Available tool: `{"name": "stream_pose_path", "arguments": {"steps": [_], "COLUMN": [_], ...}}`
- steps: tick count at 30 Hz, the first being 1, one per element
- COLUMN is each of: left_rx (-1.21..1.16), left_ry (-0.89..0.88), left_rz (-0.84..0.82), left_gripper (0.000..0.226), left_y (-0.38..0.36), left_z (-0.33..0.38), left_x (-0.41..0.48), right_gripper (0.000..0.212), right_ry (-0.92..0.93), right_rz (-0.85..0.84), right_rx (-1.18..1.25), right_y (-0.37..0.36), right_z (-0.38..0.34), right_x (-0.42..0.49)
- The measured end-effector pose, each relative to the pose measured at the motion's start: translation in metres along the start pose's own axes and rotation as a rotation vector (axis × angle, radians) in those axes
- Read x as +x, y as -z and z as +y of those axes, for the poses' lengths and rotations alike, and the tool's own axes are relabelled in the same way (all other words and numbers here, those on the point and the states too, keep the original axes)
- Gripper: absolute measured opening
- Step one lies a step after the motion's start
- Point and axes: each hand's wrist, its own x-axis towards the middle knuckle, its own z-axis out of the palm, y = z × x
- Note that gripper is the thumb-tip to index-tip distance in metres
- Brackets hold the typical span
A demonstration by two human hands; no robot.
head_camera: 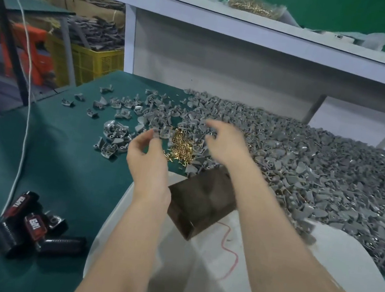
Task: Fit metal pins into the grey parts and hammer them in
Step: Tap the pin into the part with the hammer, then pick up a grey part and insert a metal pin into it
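So both hands are hovering over the green table [62, 152], with the little pile of brass pins [181, 145] sitting right between them. From the left hand [148, 157] the pile is at about 2 o'clock, and from the right hand [226, 145] it's at roughly 9 o'clock. Both are near it and I'd call it a toss-up, maybe the right fingertips by a hair. The pile stretches roughly 12 to 6. The single pins are a jumble and too small to say which way any of them points. The left hand looks like it's pinching a small grey part [156, 134] between thumb and fingertips, held just off the pile's 9 o'clock edge. The right hand has its fingers curled downward, but it's blurred, so I can't tell if it's got anything. The big heap of grey parts [319, 168] sprawls off toward 3 o'clock, and the dark block [201, 201] sits at 6 o'clock from the pins. My guess is a pin gets picked next.
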Motion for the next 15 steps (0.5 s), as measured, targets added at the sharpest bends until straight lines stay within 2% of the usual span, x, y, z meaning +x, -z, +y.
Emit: {"name": "stream_pose_path", "arguments": {"steps": [1, 3, 5, 7, 9, 11, 15], "left_rx": [-0.037, -0.08, -0.108, -0.118, -0.113, -0.106, -0.068], "left_ry": [0.034, 0.061, 0.072, 0.077, 0.067, 0.063, 0.016], "left_rz": [0.033, 0.074, 0.087, 0.087, 0.083, 0.077, 0.031], "left_gripper": [0.021, 0.021, 0.021, 0.021, 0.022, 0.021, 0.019], "left_y": [0.001, 0.001, 0.001, 0.001, 0.001, 0.0, -0.002], "left_z": [0.001, 0.0, -0.001, -0.002, -0.004, -0.004, -0.006], "left_x": [0.002, 0.004, 0.004, 0.004, 0.005, 0.006, 0.005], "right_gripper": [0.043, 0.04, 0.043, 0.046, 0.044, 0.036, 0.02], "right_ry": [0.086, 0.122, 0.071, -0.001, -0.04, -0.025, -0.035], "right_rz": [-0.067, -0.235, -0.394, -0.478, -0.434, -0.309, -0.023], "right_rx": [-0.021, -0.098, -0.267, -0.393, -0.4, -0.321, 0.122], "right_y": [-0.014, -0.041, -0.064, -0.077, -0.08, -0.076, -0.047], "right_z": [-0.011, -0.029, -0.042, -0.047, -0.048, -0.045, -0.035], "right_x": [0.005, 0.016, 0.026, 0.033, 0.033, 0.031, 0.019]}}
